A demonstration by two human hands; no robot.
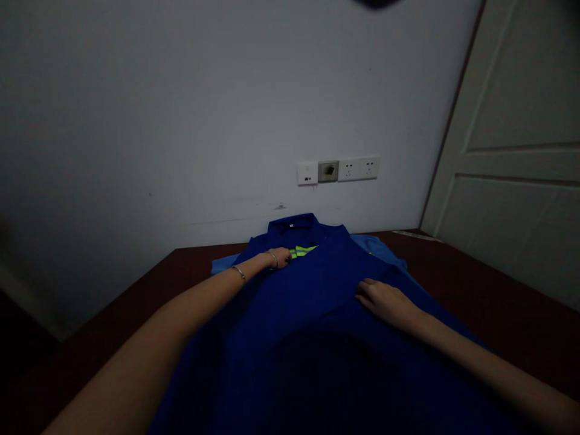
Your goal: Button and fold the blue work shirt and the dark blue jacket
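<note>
A dark blue work jacket [290, 302] with a collar lies spread out, its collar end by the wall. My left hand [281, 257], with bracelets on the wrist, is closed on the jacket's front edge, just left of a yellow-green reflective strip [302, 251]. Lower and to the right, my right hand [383, 299] has its fingers curled against the jacket's front, seemingly pinching the cloth. Lighter blue cloth [378, 246] shows from under the jacket on both sides. Deep shadow hides the jacket's near part.
Under the clothes is a dark red-brown table [466, 278], its far edge against a pale wall [181, 121]. Sockets and switches [338, 171] sit on the wall above the collar. A white panelled door [512, 169] stands at the right. A thin pale strip [417, 235] lies near the back right corner.
</note>
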